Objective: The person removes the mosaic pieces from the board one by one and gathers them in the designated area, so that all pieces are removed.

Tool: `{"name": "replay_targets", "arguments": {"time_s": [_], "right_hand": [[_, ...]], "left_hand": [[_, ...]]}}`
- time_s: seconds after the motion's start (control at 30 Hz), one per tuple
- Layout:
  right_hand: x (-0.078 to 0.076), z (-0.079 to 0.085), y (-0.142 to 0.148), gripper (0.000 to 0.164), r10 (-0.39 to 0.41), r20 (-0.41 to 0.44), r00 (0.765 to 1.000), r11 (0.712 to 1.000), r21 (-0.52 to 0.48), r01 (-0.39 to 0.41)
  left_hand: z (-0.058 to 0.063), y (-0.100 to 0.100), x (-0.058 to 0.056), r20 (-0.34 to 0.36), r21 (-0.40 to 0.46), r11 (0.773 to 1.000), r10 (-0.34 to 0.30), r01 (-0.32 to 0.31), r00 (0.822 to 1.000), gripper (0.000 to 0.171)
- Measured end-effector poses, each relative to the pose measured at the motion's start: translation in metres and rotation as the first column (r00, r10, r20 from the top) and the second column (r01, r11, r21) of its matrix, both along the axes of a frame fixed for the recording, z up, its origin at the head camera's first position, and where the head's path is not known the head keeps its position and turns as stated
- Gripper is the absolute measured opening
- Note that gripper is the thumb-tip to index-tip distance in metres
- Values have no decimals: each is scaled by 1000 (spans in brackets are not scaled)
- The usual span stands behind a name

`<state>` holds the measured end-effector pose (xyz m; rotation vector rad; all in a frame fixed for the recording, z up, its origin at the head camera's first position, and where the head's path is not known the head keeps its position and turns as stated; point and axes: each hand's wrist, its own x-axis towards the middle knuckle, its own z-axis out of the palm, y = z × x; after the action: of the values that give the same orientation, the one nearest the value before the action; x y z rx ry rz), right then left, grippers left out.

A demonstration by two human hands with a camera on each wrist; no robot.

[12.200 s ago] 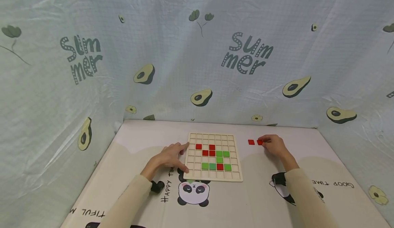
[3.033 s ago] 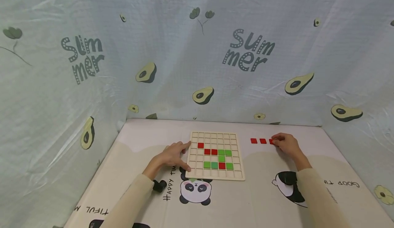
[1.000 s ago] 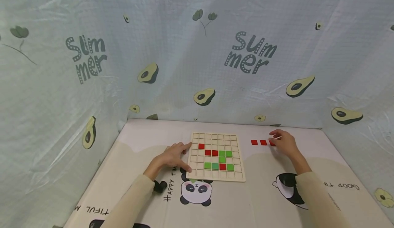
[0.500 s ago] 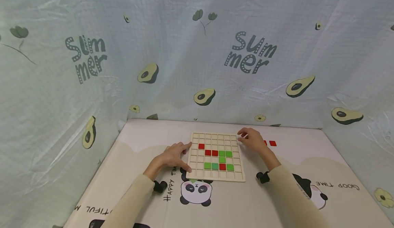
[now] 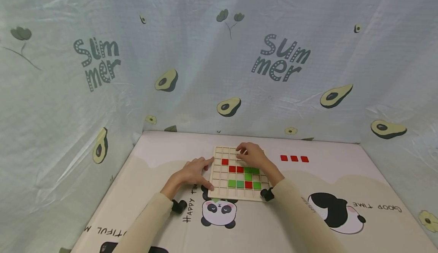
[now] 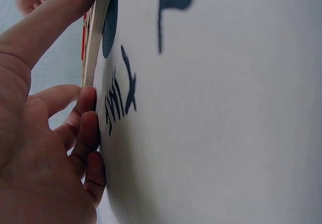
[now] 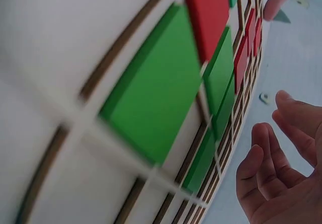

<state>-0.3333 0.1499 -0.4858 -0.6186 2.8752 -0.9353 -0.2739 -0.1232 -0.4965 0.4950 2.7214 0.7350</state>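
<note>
A light wooden grid board (image 5: 216, 192) lies on the table with several red and green square tiles in its cells, such as a red tile (image 5: 224, 162) and a teal-green tile (image 5: 240, 184). Along its left edge rests my left hand (image 5: 191, 171), thumb and index finger spread apart and touching the rim, the other fingers loosely bent beside it. My right hand (image 5: 254, 156) hovers over the board's upper right part. In the right wrist view its fingers are loosely bent with nothing between them. My right hand and forearm hide some upper right cells.
Right of the board, a row of red tiles (image 5: 294, 158) lies on the table. The tablecloth (image 5: 253, 226) has printed pandas and lettering. Pale curtains (image 5: 191, 48) with avocado prints stand behind and at the sides.
A red tile left the board's upper middle between 12.2 and 3.0 seconds ago; the row at right now has three. My right hand released the last one and moved left over the board.
</note>
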Motion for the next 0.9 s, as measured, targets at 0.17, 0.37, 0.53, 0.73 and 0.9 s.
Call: {"name": "replay_targets", "arguments": {"time_s": [0.17,0.37,0.53,0.73,0.9], "right_hand": [[1,-2,-19,21,37,10,999,999,-16,-36],[2,-7,-33,21,41,47,998,999,10,-41],[6,-6,-39,22,25,61,998,998,53,-28],[6,-4,-41,20,26,42,999,996,86,-30],[8,-4,-44,19,18,45,999,996,88,-22]], "left_hand": [[0,-1,0,10,7,1000,-3,2,1000,116],[2,-1,-1,14,5,1000,-8,8,1000,115],[2,0,-1,6,-8,1000,-13,13,1000,116],[3,1,-2,13,-20,1000,-5,6,1000,116],[3,0,-1,13,-23,1000,-3,4,1000,116]]}}
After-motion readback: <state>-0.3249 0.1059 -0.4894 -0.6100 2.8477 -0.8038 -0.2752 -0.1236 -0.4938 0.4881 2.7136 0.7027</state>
